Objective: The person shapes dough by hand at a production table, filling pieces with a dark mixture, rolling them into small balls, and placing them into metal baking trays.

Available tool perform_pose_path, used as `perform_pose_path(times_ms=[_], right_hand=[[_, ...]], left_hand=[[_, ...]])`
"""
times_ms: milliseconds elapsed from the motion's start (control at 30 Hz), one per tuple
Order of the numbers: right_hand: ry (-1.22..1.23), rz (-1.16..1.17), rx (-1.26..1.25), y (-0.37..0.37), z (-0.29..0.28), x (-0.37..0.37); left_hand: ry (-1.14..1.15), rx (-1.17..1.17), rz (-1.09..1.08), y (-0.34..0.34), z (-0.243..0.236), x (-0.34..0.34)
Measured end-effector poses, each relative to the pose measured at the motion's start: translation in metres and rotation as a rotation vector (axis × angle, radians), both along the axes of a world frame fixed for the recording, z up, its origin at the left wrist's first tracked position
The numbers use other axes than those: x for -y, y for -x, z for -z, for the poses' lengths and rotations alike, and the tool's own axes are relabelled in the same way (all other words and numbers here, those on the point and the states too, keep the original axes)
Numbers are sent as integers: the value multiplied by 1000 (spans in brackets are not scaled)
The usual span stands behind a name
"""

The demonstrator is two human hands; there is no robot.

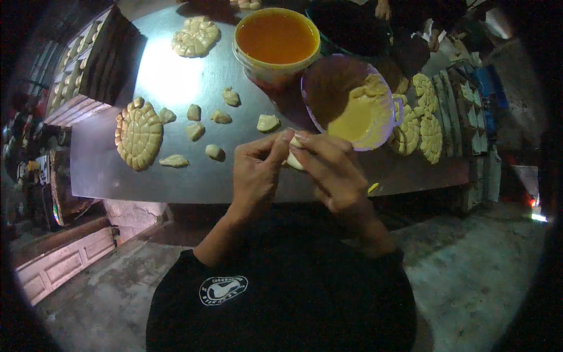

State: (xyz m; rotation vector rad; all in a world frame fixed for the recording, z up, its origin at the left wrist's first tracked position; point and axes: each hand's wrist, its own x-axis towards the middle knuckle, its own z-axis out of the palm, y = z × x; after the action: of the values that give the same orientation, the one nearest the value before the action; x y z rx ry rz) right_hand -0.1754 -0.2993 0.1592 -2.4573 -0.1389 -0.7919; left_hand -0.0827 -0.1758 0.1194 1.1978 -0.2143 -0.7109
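Both of my hands meet over the near edge of the metal table (223, 190), their fingers closed around a small pale piece of dough (295, 162). My left hand (257, 167) pinches it from the left with thumb and fingers. From the right, the curled fingers of my right hand (333, 169) cover much of it. A loose dough lump (268, 122) lies just beyond my left hand. Further left, several more dough lumps (194, 131) are scattered beside a round, segmented dough piece (139, 135).
Beyond my hands stand a bucket (249, 66) of orange liquid and a tilted purple basin (390, 126) holding yellowish paste. Another shaped dough (196, 37) lies far left. Stacked trays (88, 70) rise at left; more shaped doughs (431, 138) rest at right. Another person's hand (383, 9) shows at the back.
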Motion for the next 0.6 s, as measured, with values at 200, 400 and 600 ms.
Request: perform_pose_path(times_ms=[200, 400, 600], right_hand=[[-687, -171, -133, 32, 8, 21], [-259, -163, -119, 22, -5, 31], [-686, -299, -107, -4, 18, 5]], left_hand=[[-161, 250, 90, 28, -15, 3], [174, 379, 98, 34, -7, -8], [-44, 123, -20, 17, -2, -24]])
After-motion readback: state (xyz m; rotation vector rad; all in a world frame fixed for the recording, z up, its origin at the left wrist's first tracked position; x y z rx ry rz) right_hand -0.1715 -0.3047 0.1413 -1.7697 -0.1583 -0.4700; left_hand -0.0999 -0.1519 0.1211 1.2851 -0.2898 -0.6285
